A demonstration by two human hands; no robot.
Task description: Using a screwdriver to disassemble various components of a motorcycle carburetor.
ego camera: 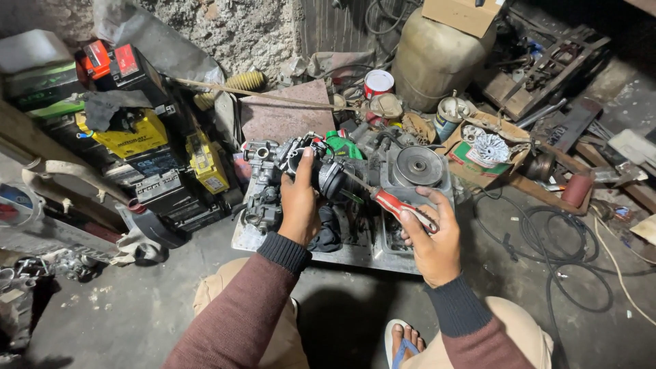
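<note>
The left hand (298, 201) closes around a dark grey metal carburettor body (328, 176), held above a flat steel tray (355, 254) on the concrete floor; the right hand (432, 240) grips a red-handled screwdriver (400, 206), its shaft angled up-left to touch the carburettor; a grey engine casing with a round pulley (418, 166) sits just behind.

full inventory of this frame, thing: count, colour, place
carburettor: 1, black and grey, centre, held over tray
screwdriver: 1, red handle, tip at carburettor
metal tray: 1, grey, floor centre
pulley: 1, grey, right of carburettor
batteries: several, black, yellow, red-topped, left
gas cylinder: 1, beige, top
tin: 1, red and white, top centre
cable: 1, black, coiled right
left hand: grips carburettor
right hand: holds screwdriver
</note>
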